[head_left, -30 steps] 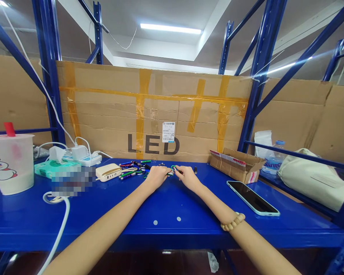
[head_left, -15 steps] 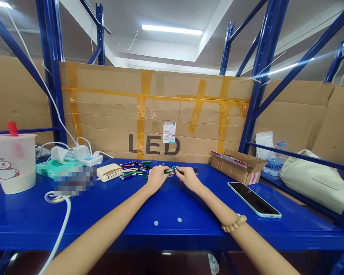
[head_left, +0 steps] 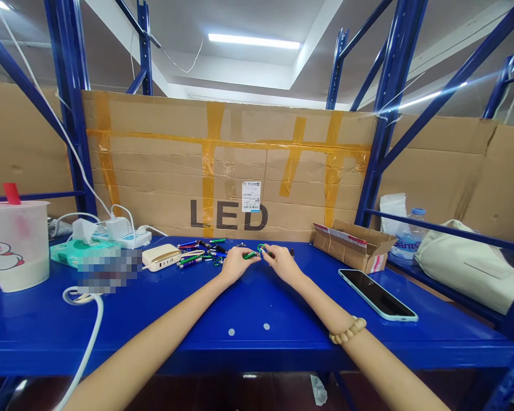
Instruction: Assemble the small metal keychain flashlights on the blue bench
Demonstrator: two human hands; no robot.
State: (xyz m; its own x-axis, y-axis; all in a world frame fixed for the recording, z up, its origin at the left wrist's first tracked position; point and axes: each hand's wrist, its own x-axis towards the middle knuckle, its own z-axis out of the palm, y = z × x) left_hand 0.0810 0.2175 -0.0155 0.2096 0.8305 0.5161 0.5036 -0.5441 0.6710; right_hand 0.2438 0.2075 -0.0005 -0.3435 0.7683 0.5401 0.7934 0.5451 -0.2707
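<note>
My left hand (head_left: 235, 265) pinches a small green metal tube (head_left: 251, 255), like a mini keychain light, by one end. Close against its other end, my right hand (head_left: 280, 262) has its fingers closed on a small green ring-shaped clip (head_left: 261, 248). Whether tube and clip are joined I cannot tell. Left of my hands lies a heap of similar small tubes (head_left: 191, 261) in green, blue, red and black, with clips among them. A dark little tube (head_left: 292, 252) rests just beyond my right hand.
A cream power bank (head_left: 161, 258) lies left of the heap, near a tissue pack (head_left: 82, 252) and white chargers (head_left: 117, 228). At far left stands a plastic cup (head_left: 17, 245). To the right are an open cardboard box (head_left: 346, 251) and a phone (head_left: 379, 294).
The green tube has tilted a little in my left hand, and its far end is raised slightly. The whole view has shifted a little; both hands stay close together.
</note>
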